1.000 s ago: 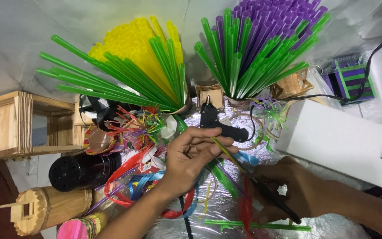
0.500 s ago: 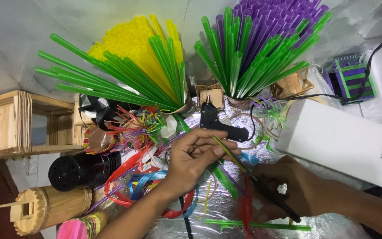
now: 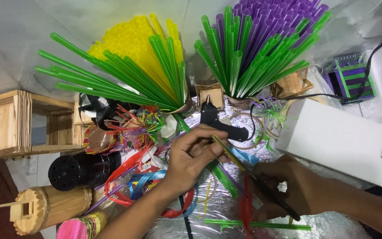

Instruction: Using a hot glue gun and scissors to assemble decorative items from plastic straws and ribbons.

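Observation:
My left hand [image 3: 191, 157] pinches one end of a thin yellow-green straw strip [image 3: 229, 153] that runs down to the right. Gripping black scissors [image 3: 270, 194], my right hand [image 3: 290, 188] sits at the strip's lower end, with the blades meeting the strip near a red frayed straw piece [image 3: 246, 208]. A black glue gun [image 3: 219, 121] lies on the foil-covered surface just above my left hand.
Two cups hold fanned straws: yellow and green [image 3: 142, 66], purple and green [image 3: 257, 44]. A white foam block [image 3: 341, 139] lies at right. Wooden stick boxes [image 3: 9, 124], a black pot [image 3: 80, 170] and straw scraps [image 3: 133, 126] crowd the left. A green straw [image 3: 257, 225] lies below.
My left hand has shifted slightly up and the strip has slid a little through the scissors. My right hand has barely moved.

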